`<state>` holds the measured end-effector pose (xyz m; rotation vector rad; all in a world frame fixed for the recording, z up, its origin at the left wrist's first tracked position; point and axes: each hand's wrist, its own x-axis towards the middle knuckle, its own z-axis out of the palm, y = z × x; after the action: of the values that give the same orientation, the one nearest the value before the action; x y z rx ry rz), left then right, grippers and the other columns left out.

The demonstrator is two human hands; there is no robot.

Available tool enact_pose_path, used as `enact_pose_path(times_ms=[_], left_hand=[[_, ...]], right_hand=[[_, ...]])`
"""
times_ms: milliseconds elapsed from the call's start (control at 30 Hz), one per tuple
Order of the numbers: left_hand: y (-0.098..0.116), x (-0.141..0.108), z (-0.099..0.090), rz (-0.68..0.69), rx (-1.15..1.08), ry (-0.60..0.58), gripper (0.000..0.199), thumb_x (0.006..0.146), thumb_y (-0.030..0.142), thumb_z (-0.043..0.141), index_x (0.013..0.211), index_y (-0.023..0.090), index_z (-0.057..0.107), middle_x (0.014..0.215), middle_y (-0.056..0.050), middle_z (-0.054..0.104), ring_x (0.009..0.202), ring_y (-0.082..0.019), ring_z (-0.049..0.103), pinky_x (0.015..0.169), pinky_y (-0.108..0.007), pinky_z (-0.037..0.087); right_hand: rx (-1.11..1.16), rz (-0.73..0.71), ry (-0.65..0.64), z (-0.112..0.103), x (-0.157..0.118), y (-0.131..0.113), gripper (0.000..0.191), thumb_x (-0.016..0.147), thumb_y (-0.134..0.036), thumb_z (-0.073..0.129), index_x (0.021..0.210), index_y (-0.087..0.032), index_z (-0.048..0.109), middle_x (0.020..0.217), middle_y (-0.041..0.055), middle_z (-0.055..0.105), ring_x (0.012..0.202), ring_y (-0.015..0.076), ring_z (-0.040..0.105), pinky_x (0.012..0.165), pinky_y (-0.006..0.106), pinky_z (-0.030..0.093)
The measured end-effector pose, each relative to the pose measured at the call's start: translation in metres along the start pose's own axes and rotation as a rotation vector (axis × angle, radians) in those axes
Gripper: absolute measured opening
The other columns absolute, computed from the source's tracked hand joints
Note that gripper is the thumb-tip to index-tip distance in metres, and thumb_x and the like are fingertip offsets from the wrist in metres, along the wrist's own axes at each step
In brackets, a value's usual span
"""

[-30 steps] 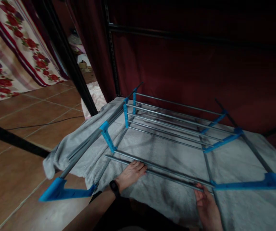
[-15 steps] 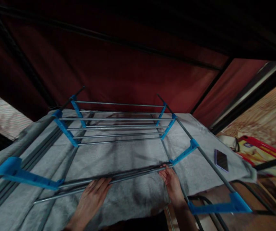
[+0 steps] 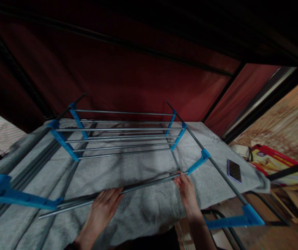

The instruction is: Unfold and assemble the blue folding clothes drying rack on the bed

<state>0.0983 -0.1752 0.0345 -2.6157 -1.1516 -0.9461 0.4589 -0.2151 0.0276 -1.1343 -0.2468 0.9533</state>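
I'm in what looks like a home, perhaps a bedroom: a soft grey blanket spreads before me, a dark red curtain hangs by black bars on the far side, and a phone lies at right.

A slim, straight grey metal rod slanted across the near part of the tubular rack — left end nearer, right end beside a blue bracket — while parallel crossbars spanned the rack's far part.
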Motion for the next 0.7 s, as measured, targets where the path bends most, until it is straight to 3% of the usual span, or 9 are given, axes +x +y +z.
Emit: enact_pose_path(times_ms=[200, 700], left_hand=[[-0.004, 0.004, 0.006, 0.028, 0.028, 0.022, 0.025, 0.102, 0.024, 0.048, 0.112, 0.020, 0.071, 0.094, -0.004, 0.077, 0.080, -0.019, 0.071, 0.077, -0.033, 0.054], [0.000, 0.012, 0.003, 0.035, 0.033, -0.014, 0.024, 0.103, 0.022, 0.049, 0.114, 0.020, 0.070, 0.099, -0.004, 0.077, 0.085, -0.019, 0.072, 0.083, -0.034, 0.052]], right_hand=[[0.009, -0.001, 0.022, 0.003, 0.006, -0.003, 0.035, 0.068, -0.043, 0.090, 0.086, -0.022, 0.068, 0.075, -0.0042, 0.070, 0.067, 0.0126, 0.066, 0.070, 0.026, 0.058], [-0.033, -0.019, 0.013, -0.001, 0.006, -0.008, 0.032, 0.072, -0.047, 0.085, 0.086, -0.024, 0.068, 0.079, -0.0028, 0.072, 0.070, 0.0149, 0.067, 0.071, 0.028, 0.058]])
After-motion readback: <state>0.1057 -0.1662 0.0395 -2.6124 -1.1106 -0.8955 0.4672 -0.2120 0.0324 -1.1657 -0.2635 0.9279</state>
